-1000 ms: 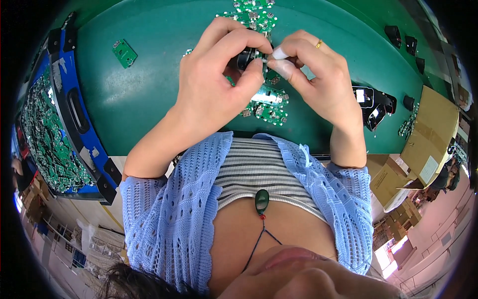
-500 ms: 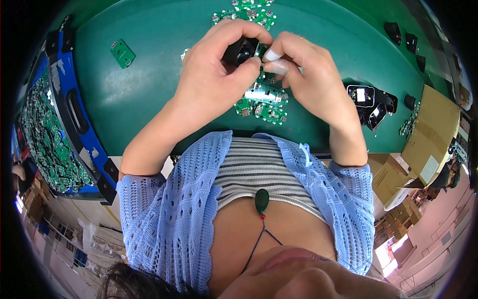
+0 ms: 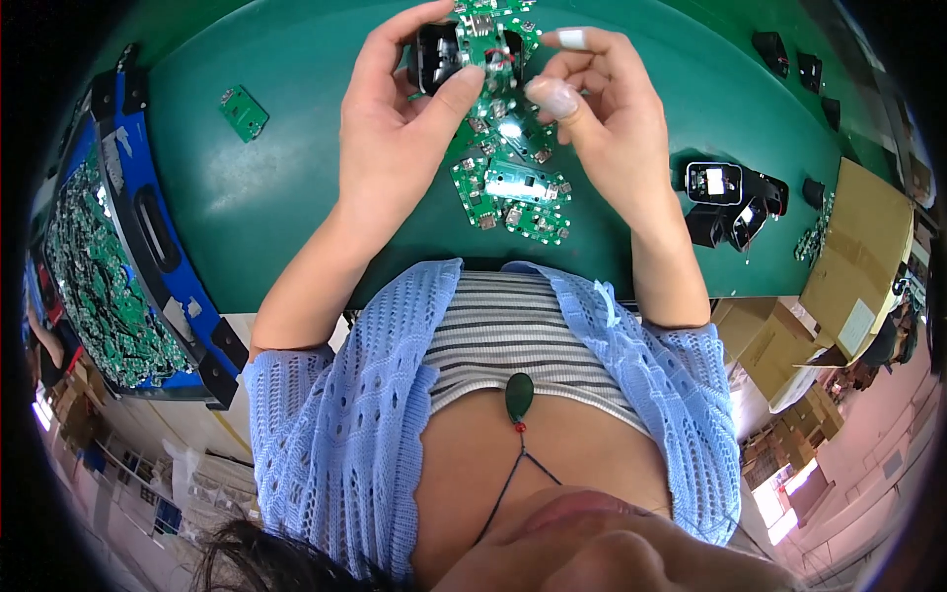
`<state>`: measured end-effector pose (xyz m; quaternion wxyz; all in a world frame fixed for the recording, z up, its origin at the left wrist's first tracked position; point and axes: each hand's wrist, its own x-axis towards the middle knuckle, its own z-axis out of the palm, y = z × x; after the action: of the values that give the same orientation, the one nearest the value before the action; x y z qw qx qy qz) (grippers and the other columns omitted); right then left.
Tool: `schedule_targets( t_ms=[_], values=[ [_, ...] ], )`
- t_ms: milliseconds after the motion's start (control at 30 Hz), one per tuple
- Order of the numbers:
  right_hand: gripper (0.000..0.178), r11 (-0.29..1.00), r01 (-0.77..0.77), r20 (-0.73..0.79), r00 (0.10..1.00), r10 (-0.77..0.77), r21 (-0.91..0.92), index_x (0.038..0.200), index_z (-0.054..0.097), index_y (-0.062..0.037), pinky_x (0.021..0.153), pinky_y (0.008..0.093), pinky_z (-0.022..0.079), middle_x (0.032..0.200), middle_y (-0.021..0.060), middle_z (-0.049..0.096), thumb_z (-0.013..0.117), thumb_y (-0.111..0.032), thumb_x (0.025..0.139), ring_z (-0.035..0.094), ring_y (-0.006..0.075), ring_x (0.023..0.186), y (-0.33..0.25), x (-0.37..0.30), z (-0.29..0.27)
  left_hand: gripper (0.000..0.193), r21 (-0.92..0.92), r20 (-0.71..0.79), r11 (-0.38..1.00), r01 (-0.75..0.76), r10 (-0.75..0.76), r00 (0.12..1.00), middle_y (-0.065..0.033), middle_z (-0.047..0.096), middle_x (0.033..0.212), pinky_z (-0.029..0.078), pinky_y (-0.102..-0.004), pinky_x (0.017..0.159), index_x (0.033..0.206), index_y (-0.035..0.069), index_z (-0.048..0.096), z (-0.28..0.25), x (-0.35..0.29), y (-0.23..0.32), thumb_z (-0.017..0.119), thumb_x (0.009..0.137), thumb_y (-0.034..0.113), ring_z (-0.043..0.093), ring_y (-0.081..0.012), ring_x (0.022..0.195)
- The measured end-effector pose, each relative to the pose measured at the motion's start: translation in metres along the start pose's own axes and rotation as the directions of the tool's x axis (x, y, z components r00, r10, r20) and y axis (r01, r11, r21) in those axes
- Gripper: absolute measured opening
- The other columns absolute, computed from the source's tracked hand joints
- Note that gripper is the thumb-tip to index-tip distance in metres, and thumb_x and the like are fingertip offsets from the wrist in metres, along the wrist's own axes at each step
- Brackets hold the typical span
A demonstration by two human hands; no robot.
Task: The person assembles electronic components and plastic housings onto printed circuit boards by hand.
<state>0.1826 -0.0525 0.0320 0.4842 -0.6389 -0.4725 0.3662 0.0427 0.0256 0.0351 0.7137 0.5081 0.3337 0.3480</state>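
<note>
My left hand grips a black plastic housing, open side up, with the thumb along its near edge. Against its right side lies a green circuit board; whether the board is fixed to the housing I cannot tell. My right hand is held just right of it, fingers curved and apart, nothing visible between them. White tape wraps its index finger and a pale cover sits on its thumb. Under and between the hands lie several loose green circuit boards, one bearing a shiny pale strip.
A single green board lies on the green table at the left. Further left is a blue crate full of boards. Black housings are heaped at the right, near a cardboard box. More black pieces lie at the far right.
My hands have drawn apart: the right one has come off the housing to the right and its fingers have spread. My left hand has shifted left and up, turning the housing's open side into view.
</note>
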Motion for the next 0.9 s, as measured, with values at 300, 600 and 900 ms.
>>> schedule_targets(
  t_ms=[300, 600, 900],
  values=[
    [0.033, 0.973, -0.053, -0.163, 0.982, 0.091, 0.223, 0.113, 0.043, -0.0021, 0.052, 0.0187, 0.041, 0.080, 0.0059, 0.059, 0.059, 0.001, 0.084, 0.056, 0.0097, 0.061, -0.009, -0.008, 0.000, 0.036, 0.077, 0.144, 0.989, -0.127, 0.115, 0.983, -0.0071, 0.053, 0.105, 0.048, -0.0235, 0.081, 0.123, 0.001, 0.042, -0.017, -0.004, -0.015, 0.056, 0.090, 0.008, 0.052, -0.0103, 0.094],
    [0.027, 0.978, 0.205, 0.005, 0.979, -0.205, 0.031, 0.110, 0.042, -0.0013, 0.066, 0.0276, 0.049, 0.093, 0.0109, 0.061, 0.053, 0.005, 0.086, 0.062, 0.0168, 0.081, -0.022, -0.029, -0.002, 0.050, -0.236, 0.663, 0.775, 0.586, -0.312, 0.681, -0.0168, 0.055, 0.117, 0.050, -0.0447, 0.090, 0.131, -0.004, 0.035, -0.049, 0.015, -0.015, 0.051, 0.092, 0.024, 0.058, -0.0299, 0.105],
    [0.020, 0.920, 0.347, -0.091, 0.926, -0.367, -0.184, 0.100, 0.055, 0.0008, 0.063, 0.0303, 0.050, 0.090, 0.0119, 0.062, 0.058, 0.006, 0.081, 0.063, 0.0243, 0.074, -0.029, -0.032, -0.003, 0.039, -0.283, 0.643, 0.730, 0.622, -0.337, 0.688, -0.0120, 0.059, 0.111, 0.048, -0.0343, 0.088, 0.124, -0.001, 0.046, -0.047, 0.022, -0.009, 0.053, 0.086, 0.004, 0.058, -0.0206, 0.099]
  ],
)
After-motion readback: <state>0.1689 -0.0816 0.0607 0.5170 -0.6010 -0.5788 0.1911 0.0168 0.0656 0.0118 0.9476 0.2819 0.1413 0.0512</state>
